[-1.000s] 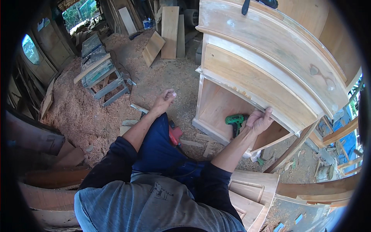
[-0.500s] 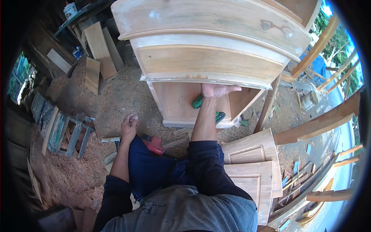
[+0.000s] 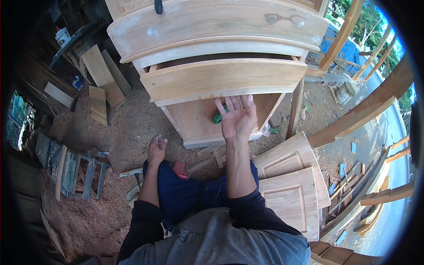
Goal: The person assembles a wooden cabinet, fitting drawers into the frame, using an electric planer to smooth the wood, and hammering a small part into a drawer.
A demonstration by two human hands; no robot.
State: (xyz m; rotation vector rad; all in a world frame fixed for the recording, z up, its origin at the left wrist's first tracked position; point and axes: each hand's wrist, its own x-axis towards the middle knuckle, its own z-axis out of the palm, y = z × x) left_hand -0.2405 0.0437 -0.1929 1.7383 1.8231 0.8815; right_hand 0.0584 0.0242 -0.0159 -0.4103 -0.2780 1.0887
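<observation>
A pale wooden cabinet [image 3: 150,33] stands ahead with its middle drawer [image 3: 221,77] partly out. My right hand [image 3: 236,119] is open, palm up, with its fingers at the drawer's lower edge. Behind it a green cordless drill [image 3: 217,115] lies in the open lower compartment [image 3: 194,119], largely hidden. My left hand [image 3: 157,150] hangs at my left knee, fingers loosely curled, nothing seen in them. A red power tool [image 3: 181,171] lies just past my knees.
Panelled boards [image 3: 285,157] lie at my right. A battered trestle [image 3: 88,174] stands on the shavings at left, with loose planks [image 3: 99,75] leaning beyond. Beams [image 3: 349,123] and offcuts line the right side; a white container [image 3: 62,37] sits on a shelf.
My view has turned rightward to face the cabinet squarely. The middle drawer has come outward toward me, and my right hand has turned palm up beneath it, fingers spread.
</observation>
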